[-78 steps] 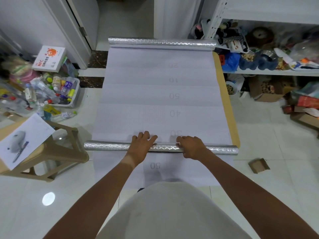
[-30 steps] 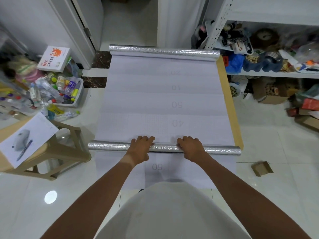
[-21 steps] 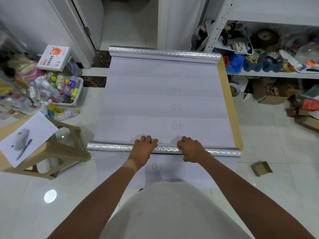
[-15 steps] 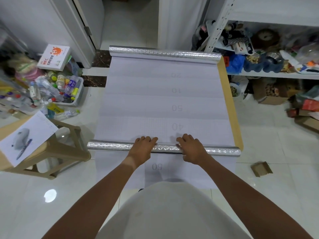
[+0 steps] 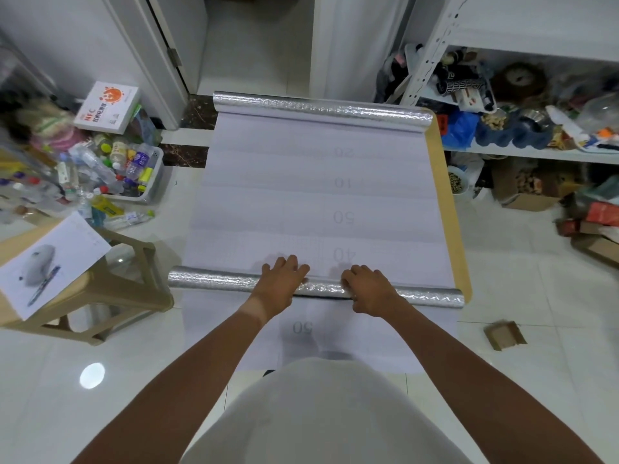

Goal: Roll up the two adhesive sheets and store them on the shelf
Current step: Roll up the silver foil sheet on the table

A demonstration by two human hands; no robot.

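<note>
Nearest the person, a flat white stretch of sheet marked "50" (image 5: 302, 327) hangs off the table edge, just on the near side of the near silver roll (image 5: 217, 283). The left hand (image 5: 279, 284) and right hand (image 5: 370, 291) both lie palm-down on that roll near its middle, fingers spread loosely forward over its top and not wrapped around it; whether the thumbs tuck under cannot be told. The roll lies crosswise on the white backing sheet (image 5: 318, 202), which runs away from it over the table (image 5: 449, 209), whose tan edge shows only along the sheet's right side.

This looks like the rolling step on the first sheet, barely begun: most of the length beyond the roll is flat. The next move, I judge, calls for even pressure from both hands, pushing the roll straight away so its ends stay square and the winding stays tight.

Beyond the roll, at the far table edge, a second silver roll (image 5: 321, 108) lies parallel; it would meet the near one before the sheet is fully wound. Left of the near roll stands a stool (image 5: 134, 296), and farther left a bin of bottles (image 5: 134, 172). To the roll's far right, the shelf (image 5: 522, 152) is crowded with clutter, so storing space there looks scarce.
</note>
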